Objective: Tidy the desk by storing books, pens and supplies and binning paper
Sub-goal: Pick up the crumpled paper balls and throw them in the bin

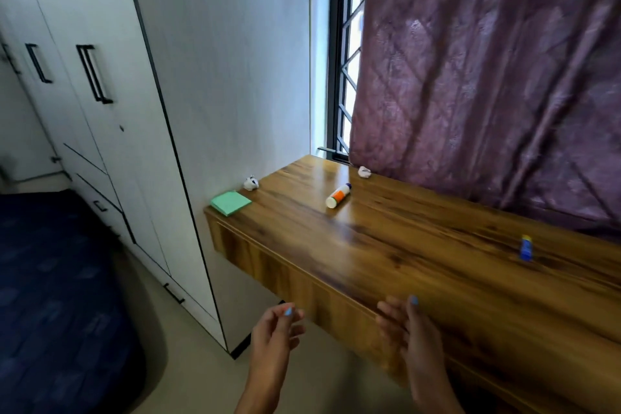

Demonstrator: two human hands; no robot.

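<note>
1. The left hand (275, 329) hangs below the tabletop (420, 262) edge, its grip released and holding nothing.
2. The right hand (413, 336) sits against the tabletop's front edge, fingers straight, grip released.
3. A green notepad (231, 202) lies at the far left corner, a crumpled paper ball (251, 183) just behind it.
4. A glue stick (338, 196) lies mid-tabletop; its label is unreadable.
5. Another paper ball (364, 172) rests near the curtain (487, 77).
6. A small blue bottle (526, 248) stands at right, writing too blurred to read.

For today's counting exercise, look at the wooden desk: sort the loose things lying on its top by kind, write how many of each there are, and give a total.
Crumpled paper balls: 2, one by the wall and one by the curtain
Green sticky note pad: 1
White glue stick lying down: 1
Small blue stick standing up: 1
Total: 5
</note>
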